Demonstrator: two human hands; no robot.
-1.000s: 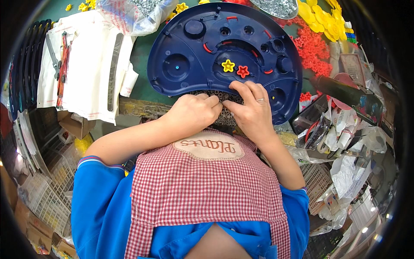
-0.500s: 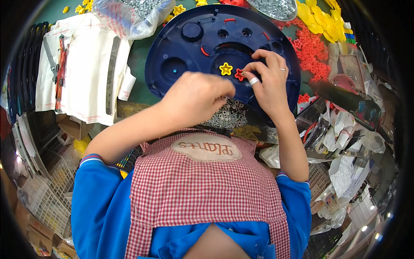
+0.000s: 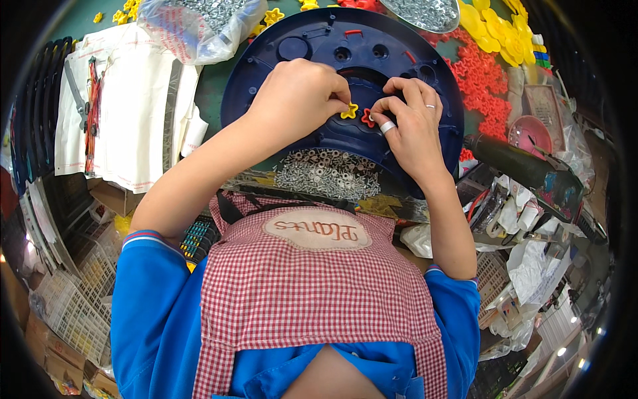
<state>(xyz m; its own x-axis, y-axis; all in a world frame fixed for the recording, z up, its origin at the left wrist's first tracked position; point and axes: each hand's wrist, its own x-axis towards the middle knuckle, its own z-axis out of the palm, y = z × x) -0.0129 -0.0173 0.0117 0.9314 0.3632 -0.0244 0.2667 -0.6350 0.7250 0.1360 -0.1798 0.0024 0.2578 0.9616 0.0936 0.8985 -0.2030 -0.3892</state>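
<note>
A dark blue, rounded plastic panel (image 3: 249,93) with moulded recesses lies before me. In its middle sit a yellow star-shaped piece (image 3: 349,112) and, just right of it, a red star-shaped piece (image 3: 367,120). My left hand (image 3: 300,93) is pinched closed at the yellow star's edge; anything between its fingertips is too small or hidden to name. My right hand (image 3: 413,126) has thumb and forefinger closed over the red star, around a small pale bit I cannot identify. White tape wraps a finger of it.
Loose screws and washers (image 3: 325,178) lie at the panel's near edge. Red stars (image 3: 484,83) heap at the right, by yellow plastic parts (image 3: 495,33) and a dark-handled power tool (image 3: 518,163). A bag (image 3: 193,33) and a metal bowl (image 3: 432,12) hold hardware. White packets (image 3: 129,100) lie left.
My left hand has moved up from near the screw pile to the yellow star, uncovering the pile. My right hand stays at the red star. The power tool at the right has shifted.
</note>
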